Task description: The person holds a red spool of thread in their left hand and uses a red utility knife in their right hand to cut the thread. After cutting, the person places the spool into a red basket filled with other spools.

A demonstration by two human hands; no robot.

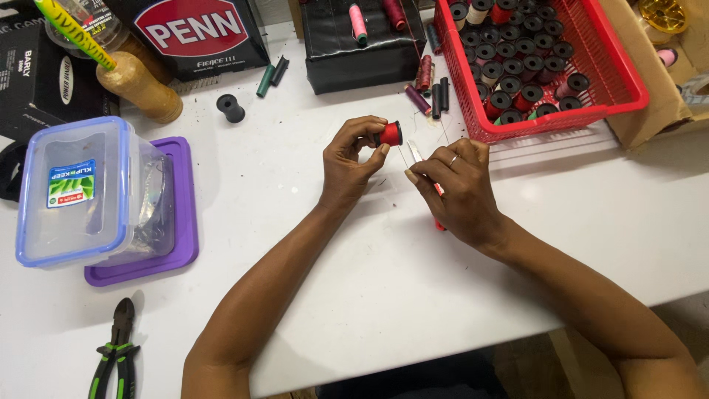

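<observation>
The left hand (347, 164) is pinching a small red spool (389, 134) between thumb and fingertips, fingers curled tight, near the middle of the white table (310, 222). The right hand (458, 188) is gripping a red-handled tool (439, 193), closed around it, at about 4 o'clock from the spool. The red basket (617, 89) of spools is sitting at 2 o'clock.

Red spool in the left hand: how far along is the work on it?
Done: the red spool looks fully wound with thread. In hand: the left hand pinches it, the right hand holds a red-handled tool beside the thread end. Left: many spools fill the red basket.
</observation>
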